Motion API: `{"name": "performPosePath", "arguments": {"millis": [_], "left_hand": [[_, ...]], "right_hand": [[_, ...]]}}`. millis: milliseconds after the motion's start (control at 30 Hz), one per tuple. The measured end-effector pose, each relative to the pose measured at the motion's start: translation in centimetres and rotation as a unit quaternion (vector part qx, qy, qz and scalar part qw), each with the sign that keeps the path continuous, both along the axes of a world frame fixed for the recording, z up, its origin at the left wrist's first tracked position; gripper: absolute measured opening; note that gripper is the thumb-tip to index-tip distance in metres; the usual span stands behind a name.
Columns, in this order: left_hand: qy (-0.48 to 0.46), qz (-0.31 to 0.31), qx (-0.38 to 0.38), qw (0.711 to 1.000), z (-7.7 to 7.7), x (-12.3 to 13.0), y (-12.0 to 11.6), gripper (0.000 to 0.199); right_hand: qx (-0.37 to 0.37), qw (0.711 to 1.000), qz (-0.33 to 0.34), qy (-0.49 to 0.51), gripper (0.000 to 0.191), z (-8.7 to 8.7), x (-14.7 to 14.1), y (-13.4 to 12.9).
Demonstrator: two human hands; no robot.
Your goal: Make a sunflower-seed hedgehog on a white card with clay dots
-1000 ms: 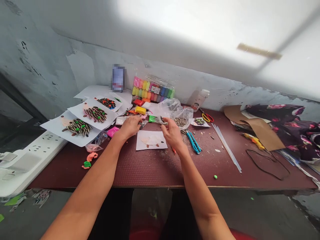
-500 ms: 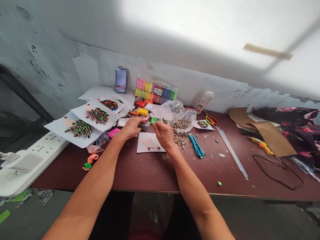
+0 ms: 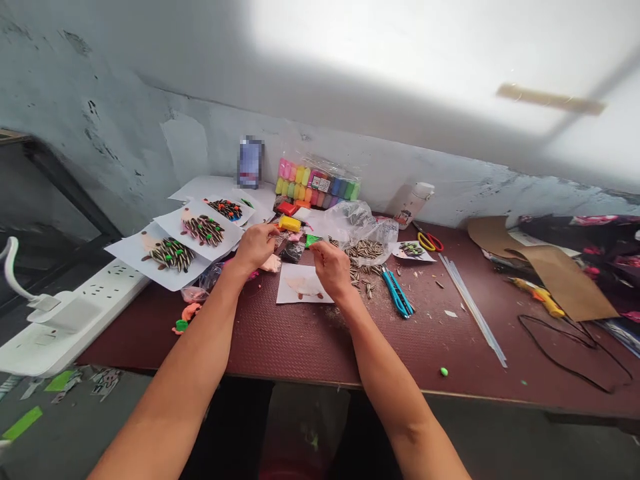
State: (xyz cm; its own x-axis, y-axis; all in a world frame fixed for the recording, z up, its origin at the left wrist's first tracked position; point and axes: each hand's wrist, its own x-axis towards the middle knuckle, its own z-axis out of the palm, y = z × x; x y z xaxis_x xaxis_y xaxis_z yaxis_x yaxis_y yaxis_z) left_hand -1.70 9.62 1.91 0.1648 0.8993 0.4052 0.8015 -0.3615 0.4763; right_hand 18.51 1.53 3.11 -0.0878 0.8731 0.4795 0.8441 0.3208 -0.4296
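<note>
Left hand [image 3: 257,245] and right hand [image 3: 333,270] apart, raised over a paper sheet [image 3: 295,300] bearing a bare clay shape [image 3: 305,287], mid-tabletop [image 3: 295,347]. Can't tell if the fingers pinch anything. Sunflower seeds [image 3: 365,250] lie just right of the sheet, none on the shape.

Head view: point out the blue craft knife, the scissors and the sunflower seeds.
blue craft knife [image 3: 399,295], head view, on its handle
scissors [image 3: 431,242], head view, on the finger loops
sunflower seeds [image 3: 367,250], head view, on the middle of the heap
</note>
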Motion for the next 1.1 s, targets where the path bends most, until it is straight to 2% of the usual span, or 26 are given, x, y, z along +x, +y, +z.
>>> {"name": "performPosePath", "arguments": {"millis": [300, 500, 633, 833, 967, 1100], "left_hand": [[-0.025, 0.002, 0.017, 1.000, 0.2, 0.0, -0.8, 0.039], [-0.051, -0.039, -0.002, 0.998, -0.2, -0.3, -1.9, 0.041], [-0.008, -0.009, 0.029, 1.000, -0.8, -0.1, -2.2, 0.043], [0.070, 0.014, 0.015, 0.997, -1.7, 0.2, -2.0, 0.045], [0.108, 0.025, 0.004, 0.994, -1.6, 0.1, -1.7, 0.047], [0.112, 0.034, -0.017, 0.993, -1.3, 0.2, -1.2, 0.038]], "right_hand": [[-0.041, 0.999, 0.015, -0.030, 0.020, 0.3, -1.0, -0.4], [-0.049, 0.997, 0.003, -0.062, 0.024, 0.7, -1.6, -0.9], [-0.044, 0.995, 0.006, -0.084, 0.032, 0.7, -1.9, -1.0], [-0.027, 0.994, 0.025, -0.102, 0.030, 0.7, -2.0, -1.2], [-0.025, 0.992, 0.036, -0.117, 0.028, 0.6, -2.0, -1.2], [-0.030, 0.991, 0.038, -0.128, 0.029, 0.5, -2.0, -1.2]]}}
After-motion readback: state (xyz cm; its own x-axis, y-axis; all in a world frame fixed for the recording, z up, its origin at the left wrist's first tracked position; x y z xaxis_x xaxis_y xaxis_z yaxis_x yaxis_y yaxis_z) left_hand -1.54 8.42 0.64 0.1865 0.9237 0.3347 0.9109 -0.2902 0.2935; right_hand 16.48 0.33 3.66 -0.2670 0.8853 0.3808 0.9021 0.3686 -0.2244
